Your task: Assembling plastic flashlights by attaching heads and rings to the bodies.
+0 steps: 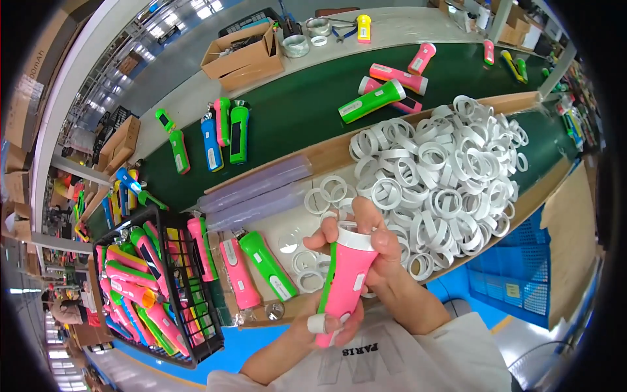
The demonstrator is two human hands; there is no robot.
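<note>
A pink and green flashlight [349, 268] is held upright in front of my chest, its wide head away from me. My left hand [343, 325] is wrapped round the narrow lower end of its body, with white tape on one finger. At the other end, my right hand [382, 251] grips the white ring [354, 240] around the flashlight's head, its fingers bent over the rim. Just beyond, a big heap of loose white rings [434, 176] lies in a cardboard-edged tray. A pink flashlight [239, 274] and a green flashlight [266, 264] lie to the left of my hands.
A black basket [210, 320] full of colourful flashlights stands at the left. Across the back runs a green conveyor belt [287, 104] carrying several flashlights. Clear plastic sleeves [258, 186] lie in the tray. An open carton [245, 55] sits beyond the belt; a blue crate [513, 277] is at the right.
</note>
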